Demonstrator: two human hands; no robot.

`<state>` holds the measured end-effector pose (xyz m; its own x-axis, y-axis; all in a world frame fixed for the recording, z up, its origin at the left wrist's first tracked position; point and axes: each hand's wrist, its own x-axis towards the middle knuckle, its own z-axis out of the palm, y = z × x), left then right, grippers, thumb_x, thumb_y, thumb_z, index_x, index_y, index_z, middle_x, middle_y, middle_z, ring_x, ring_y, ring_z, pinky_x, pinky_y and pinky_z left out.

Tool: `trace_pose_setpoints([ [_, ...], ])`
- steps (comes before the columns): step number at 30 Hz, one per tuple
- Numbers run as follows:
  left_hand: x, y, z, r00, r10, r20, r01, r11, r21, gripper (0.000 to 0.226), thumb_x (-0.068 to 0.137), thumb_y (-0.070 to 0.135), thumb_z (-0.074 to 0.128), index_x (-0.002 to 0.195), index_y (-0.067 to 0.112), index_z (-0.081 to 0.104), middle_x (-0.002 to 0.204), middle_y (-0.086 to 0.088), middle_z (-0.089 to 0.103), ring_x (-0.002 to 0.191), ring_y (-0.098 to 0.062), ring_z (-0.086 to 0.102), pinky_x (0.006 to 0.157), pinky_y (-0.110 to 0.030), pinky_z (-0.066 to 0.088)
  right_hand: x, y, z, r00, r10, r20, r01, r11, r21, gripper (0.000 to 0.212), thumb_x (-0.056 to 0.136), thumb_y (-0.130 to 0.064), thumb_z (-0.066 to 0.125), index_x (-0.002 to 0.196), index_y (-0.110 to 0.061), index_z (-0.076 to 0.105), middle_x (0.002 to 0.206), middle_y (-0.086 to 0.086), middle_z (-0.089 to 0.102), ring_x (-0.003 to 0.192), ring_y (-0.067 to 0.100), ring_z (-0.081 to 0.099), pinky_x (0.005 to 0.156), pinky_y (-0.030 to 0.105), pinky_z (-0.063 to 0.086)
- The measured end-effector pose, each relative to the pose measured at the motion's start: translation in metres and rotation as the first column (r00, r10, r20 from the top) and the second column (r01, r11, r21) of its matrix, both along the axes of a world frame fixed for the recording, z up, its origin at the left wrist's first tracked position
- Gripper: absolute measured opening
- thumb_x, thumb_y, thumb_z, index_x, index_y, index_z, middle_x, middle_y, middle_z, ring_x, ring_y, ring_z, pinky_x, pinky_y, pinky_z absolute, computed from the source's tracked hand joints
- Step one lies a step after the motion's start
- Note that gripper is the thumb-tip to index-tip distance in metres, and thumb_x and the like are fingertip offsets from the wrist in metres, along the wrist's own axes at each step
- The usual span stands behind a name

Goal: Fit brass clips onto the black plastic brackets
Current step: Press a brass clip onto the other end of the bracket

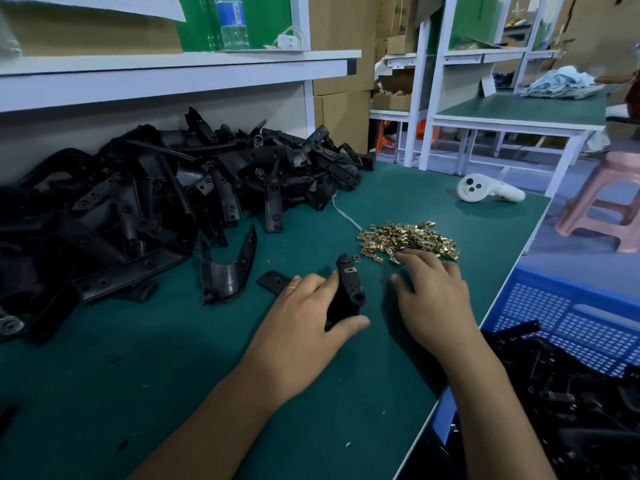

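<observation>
Nothing can be read: the blue label on the water bottle (231,20), far left, is too blurred.

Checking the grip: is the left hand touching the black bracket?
Touching. Head view shows the left hand gripping the black bracket, thumb and fingers on opposite sides.

A white handheld controller (486,192) lies far right on the green-topped table (173,393). A blue perforated plastic crate (568,313) sits near right, a pink plastic stool (609,206) beyond.
</observation>
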<state>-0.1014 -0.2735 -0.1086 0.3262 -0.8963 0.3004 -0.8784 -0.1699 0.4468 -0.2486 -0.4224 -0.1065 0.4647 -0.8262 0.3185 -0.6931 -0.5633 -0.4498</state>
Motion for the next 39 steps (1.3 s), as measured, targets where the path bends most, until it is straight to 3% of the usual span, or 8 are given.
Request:
trace_pose_setpoints([
  [3, 0.001, 0.0, -0.001, 1.0, 0.028, -0.001, -0.028, 1.0, -0.001, 0.08, 0.091, 0.076, 0.046, 0.157, 0.031, 0.035, 0.126, 0.019, 0.047, 0.129, -0.006, 0.039, 0.114, -0.031, 0.036, 0.002, 0.007, -0.002, 0.999, -0.007, -0.033, 0.003, 0.995, -0.098, 0.028, 0.101, -0.03, 0.057, 0.126, -0.023, 0.067, 0.138, -0.008, 0.06, 0.121, 0.03, 0.048, 0.089, 0.041, 0.035],
  [8, 0.001, -0.001, -0.002, 0.999, 0.037, 0.007, -0.037, 0.999, -0.015, 0.078, 0.091, 0.075, 0.049, 0.155, 0.031, 0.038, 0.125, 0.018, 0.05, 0.128, -0.007, 0.042, 0.117, -0.032, 0.034, -0.005, 0.01, 0.0, 0.978, -0.034, 0.207, 0.042, 0.998, -0.035, 0.012, 0.089, -0.01, 0.073, 0.096, -0.02, 0.075, 0.098, -0.001, 0.066, 0.097, 0.03, 0.058, 0.082, 0.039, 0.047],
  [14, 0.001, -0.001, 0.0, 0.999, 0.041, -0.009, -0.041, 0.999, -0.013, 0.077, 0.089, 0.075, 0.051, 0.153, 0.033, 0.039, 0.126, 0.021, 0.049, 0.128, -0.006, 0.042, 0.114, -0.031, 0.037, -0.004, 0.004, -0.001, 0.966, -0.145, 0.214, 0.133, 0.989, 0.069, 0.013, 0.093, -0.022, 0.074, 0.104, -0.015, 0.076, 0.106, 0.006, 0.06, 0.108, 0.03, 0.055, 0.094, 0.039, 0.046],
  [19, 0.001, -0.002, 0.0, 0.999, 0.043, -0.012, -0.043, 0.999, -0.003, 0.079, 0.087, 0.078, 0.049, 0.152, 0.034, 0.04, 0.126, 0.023, 0.048, 0.128, -0.004, 0.042, 0.11, -0.03, 0.04, -0.005, 0.006, 0.0, 0.96, -0.052, 0.276, 0.027, 0.995, 0.092, 0.01, 0.093, -0.017, 0.073, 0.091, -0.022, 0.065, 0.09, -0.006, 0.062, 0.095, 0.023, 0.058, 0.077, 0.036, 0.044],
  [25, 0.001, -0.002, -0.001, 0.999, 0.05, -0.01, -0.05, 0.999, -0.002, 0.081, 0.086, 0.079, 0.049, 0.153, 0.033, 0.04, 0.128, 0.024, 0.048, 0.13, -0.003, 0.04, 0.113, -0.03, 0.038, -0.006, 0.009, -0.001, 0.922, 0.118, 0.369, -0.15, 0.987, 0.059, 0.01, 0.103, -0.017, 0.057, 0.096, -0.023, 0.052, 0.083, -0.01, 0.058, 0.079, 0.014, 0.053, 0.066, 0.039, 0.043],
  [28, 0.001, -0.002, 0.0, 0.999, 0.05, -0.011, -0.05, 0.999, -0.003, 0.081, 0.086, 0.078, 0.051, 0.153, 0.033, 0.04, 0.128, 0.024, 0.048, 0.129, -0.002, 0.04, 0.112, -0.028, 0.037, -0.007, 0.011, -0.001, 0.904, 0.198, 0.379, -0.236, 0.97, 0.056, 0.014, 0.104, -0.014, 0.053, 0.098, -0.027, 0.051, 0.089, -0.011, 0.056, 0.083, 0.008, 0.05, 0.066, 0.029, 0.041],
  [33, 0.002, -0.002, 0.0, 0.999, 0.048, -0.018, -0.048, 0.999, -0.003, 0.08, 0.086, 0.078, 0.052, 0.152, 0.034, 0.041, 0.13, 0.024, 0.048, 0.13, -0.003, 0.04, 0.112, -0.027, 0.036, -0.011, 0.01, 0.0, 0.842, 0.153, 0.518, -0.257, 0.957, 0.134, 0.017, 0.102, -0.017, 0.06, 0.099, -0.034, 0.061, 0.097, -0.016, 0.065, 0.093, -0.001, 0.059, 0.072, 0.009, 0.043],
  [39, 0.002, -0.002, 0.0, 0.999, 0.046, -0.012, -0.046, 0.999, -0.014, 0.078, 0.085, 0.078, 0.052, 0.149, 0.035, 0.043, 0.127, 0.026, 0.048, 0.126, 0.0, 0.04, 0.109, -0.024, 0.036, -0.011, 0.008, -0.005, 0.862, 0.158, 0.482, -0.264, 0.951, 0.159, 0.014, 0.105, -0.023, 0.053, 0.103, -0.035, 0.06, 0.103, -0.013, 0.063, 0.093, 0.003, 0.057, 0.075, 0.024, 0.045],
])
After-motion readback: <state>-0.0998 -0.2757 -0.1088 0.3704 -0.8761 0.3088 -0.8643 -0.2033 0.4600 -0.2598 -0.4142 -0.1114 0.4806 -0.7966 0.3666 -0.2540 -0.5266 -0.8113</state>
